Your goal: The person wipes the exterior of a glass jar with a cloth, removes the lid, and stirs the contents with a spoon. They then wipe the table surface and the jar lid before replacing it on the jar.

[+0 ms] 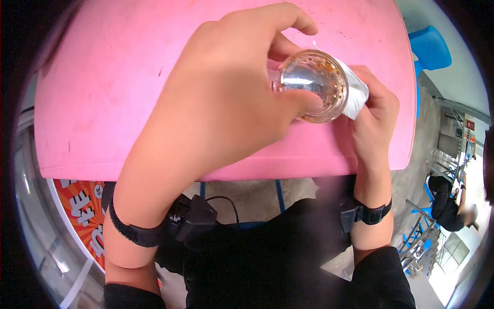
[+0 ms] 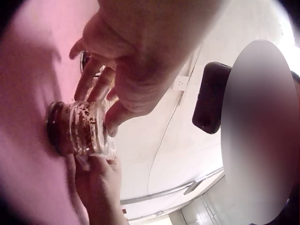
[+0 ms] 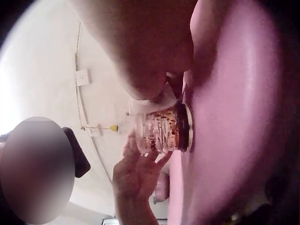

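Note:
A clear glass jar [image 1: 315,77] stands on the pink table [image 1: 103,103], its walls spotted with reddish-brown flecks. Its lower end, near the tabletop, looks dark in the right wrist view, where the jar [image 3: 159,133] appears sideways. My left hand [image 1: 221,82] holds the jar, thumb across the upper end and fingers about the far side. From the right, my right hand [image 1: 380,118] pinches a white tissue [image 1: 355,95] against the jar's side. Behind my left fingers, the left wrist view shows part of another dark-rimmed jar [image 2: 86,63], mostly hidden.
Blue stools, one of them a blue stool [image 1: 431,49], stand beyond the table's right edge. A seated person [image 1: 446,203] in dark clothing is farther off at the right. An orange printed panel [image 1: 85,216] lies below the table's left front edge.

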Tool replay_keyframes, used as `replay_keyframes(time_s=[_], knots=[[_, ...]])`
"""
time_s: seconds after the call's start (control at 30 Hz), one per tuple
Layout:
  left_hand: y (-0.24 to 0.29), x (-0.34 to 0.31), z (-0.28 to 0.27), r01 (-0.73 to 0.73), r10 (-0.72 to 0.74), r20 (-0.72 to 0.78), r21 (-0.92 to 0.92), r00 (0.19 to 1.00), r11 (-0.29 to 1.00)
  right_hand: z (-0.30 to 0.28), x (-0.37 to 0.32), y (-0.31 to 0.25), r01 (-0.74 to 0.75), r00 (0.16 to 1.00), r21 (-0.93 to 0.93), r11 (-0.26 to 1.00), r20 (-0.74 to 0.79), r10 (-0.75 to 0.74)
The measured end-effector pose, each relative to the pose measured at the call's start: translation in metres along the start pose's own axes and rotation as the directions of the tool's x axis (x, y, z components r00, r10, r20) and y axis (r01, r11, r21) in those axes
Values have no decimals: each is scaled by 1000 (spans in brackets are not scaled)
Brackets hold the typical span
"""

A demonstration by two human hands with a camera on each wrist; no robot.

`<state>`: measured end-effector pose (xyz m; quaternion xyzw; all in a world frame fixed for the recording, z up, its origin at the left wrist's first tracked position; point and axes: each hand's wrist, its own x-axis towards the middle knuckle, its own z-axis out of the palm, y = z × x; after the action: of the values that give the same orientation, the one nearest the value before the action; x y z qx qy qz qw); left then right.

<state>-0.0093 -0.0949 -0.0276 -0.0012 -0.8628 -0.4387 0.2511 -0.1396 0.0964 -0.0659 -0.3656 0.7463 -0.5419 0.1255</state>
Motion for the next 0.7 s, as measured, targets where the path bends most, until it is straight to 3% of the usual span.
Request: replay_keyframes(time_s=[0.13, 0.27, 0.3, 0.37, 0.53, 0.6, 0.63, 0.7], knots=[[-9, 5, 0, -61, 62, 30, -48, 998, 997, 7, 19, -2, 51, 996, 89, 995, 63, -56], [-11, 6, 7, -112, 117, 42, -102, 992, 988, 6, 12, 4, 78, 997, 33, 996, 11, -78], [-14, 6, 8, -119, 124, 39, -110, 992, 987, 4, 7, 2, 77, 997, 33, 997, 12, -77], [-17, 0, 6, -128, 133, 35, -122, 990, 984, 0, -5, -2, -85, 996, 62, 994, -26, 87], [-24, -2, 11, -162, 170, 39, -157, 985, 974, 2, -7, 5, -13, 998, 65, 998, -58, 17], [-19, -3, 11, 36, -16, 120, -169, 993, 985, 5, 2, 3, 24, 998, 36, 999, -66, -22], [-13, -1, 9, 31, -9, 127, -170, 992, 985, 8, 7, 0, -12, 999, 63, 998, -29, 14], [5, 10, 3, 332, -276, 243, -233, 930, 914, 10, 12, 0, -51, 999, 89, 995, 3, 51]])
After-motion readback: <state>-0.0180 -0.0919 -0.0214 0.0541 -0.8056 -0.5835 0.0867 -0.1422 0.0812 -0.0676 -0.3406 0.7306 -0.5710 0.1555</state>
